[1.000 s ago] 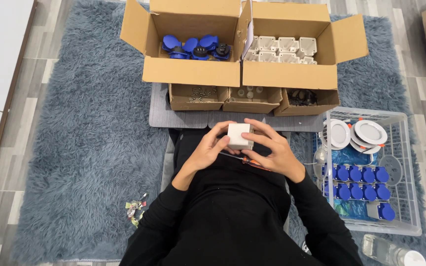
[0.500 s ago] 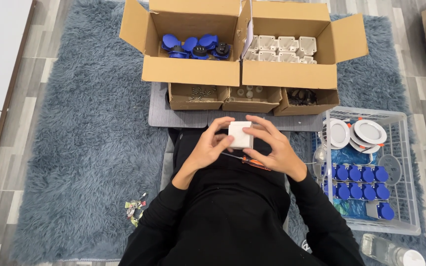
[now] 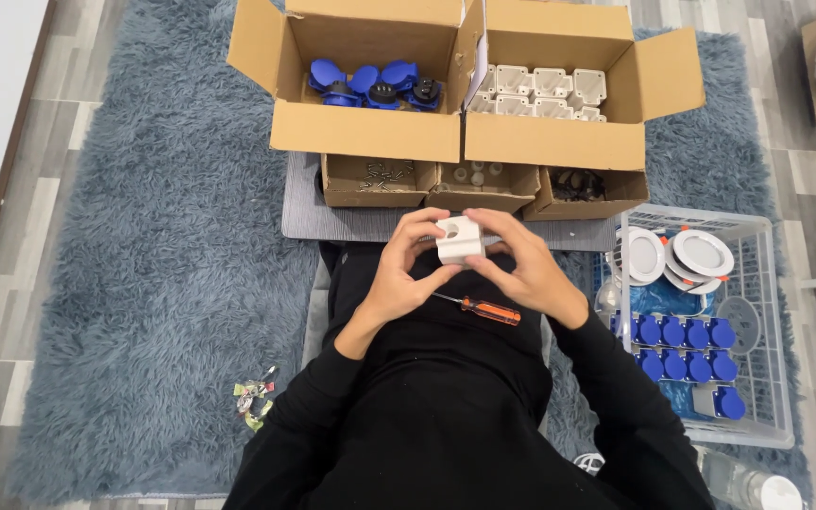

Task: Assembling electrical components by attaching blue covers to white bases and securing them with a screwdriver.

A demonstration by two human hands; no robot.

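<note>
Both hands hold a small white plastic box (image 3: 459, 240) up in front of the person, centre of view, just near of the grey board (image 3: 351, 223) edge. Left hand (image 3: 406, 269) closed round the box's left side, fingers curled over top & thumb under; right hand (image 3: 521, 269) closed on the right side, fingertips on its top & front. Box has a round hole facing up-left. On the lap just below the hands lies a screwdriver (image 3: 479, 308) w/ orange & black handle, tip pointing left, not touched. Far side: two open cardboard boxes side by side, left one (image 3: 370, 142) w/ blue socket parts (image 3: 375, 85), right one (image 3: 559, 146) w/ white housings (image 3: 545, 90). In front of them three small cardboard trays (image 3: 474, 184): left w/ screws, middle w/ pale bits, right w/ dark bits, too small to tell more. Right of the person a white wire basket (image 3: 767, 321) holds round white lamp discs (image 3: 687, 255) at far end & rows of blue caps (image 3: 682, 345) nearer. All sits on a grey-blue shaggy rug (image 3: 144, 283); small crumpled wrapper scraps (image 3: 252, 399) lie on rug near left.
</note>
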